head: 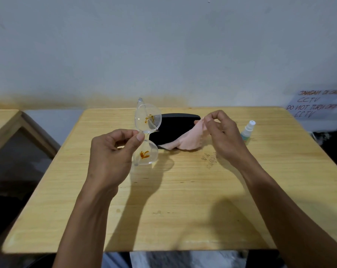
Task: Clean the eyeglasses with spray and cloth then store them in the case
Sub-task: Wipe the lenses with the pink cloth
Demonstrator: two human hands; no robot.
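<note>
Upright, eyeglasses, long axis vertical.

Left hand raised, thumb and fingers pinched; right hand raised, fingertips pinched; forearms converging.

A pale grey-white wall fills the upper half of the view, plain except for a brownish-orange stain band running along its lower edge just above the furniture. A light wooden desk with visible grain stands against the wall; faint letters are marked on its top right of the middle. To the left, close beside the desk, is a second piece of light wood furniture with a dark glassy panel set in its frame. At the far right a white paper sign bears handwritten words, including "CCTV" and "DO NOT TURN OFF". Soft shadows fall across the desktop.
</note>
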